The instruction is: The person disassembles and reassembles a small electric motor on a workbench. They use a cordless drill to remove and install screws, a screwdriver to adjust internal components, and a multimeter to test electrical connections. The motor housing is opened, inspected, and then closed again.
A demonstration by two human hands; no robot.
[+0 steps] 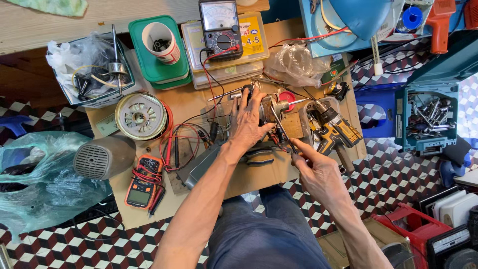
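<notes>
Left hand point(248, 124): lay flat over the motor point(271, 107), fingers spread, pressing rather than clasping.
Right hand point(313, 167): pinched shut on a thin tool point(281, 127) whose tip reached the motor.
Motor: at mid-desk point(249, 182), on a wood block (partly hidden).
Nearby: drill point(336, 130) just right; orange meter point(143, 182) well left.
</notes>
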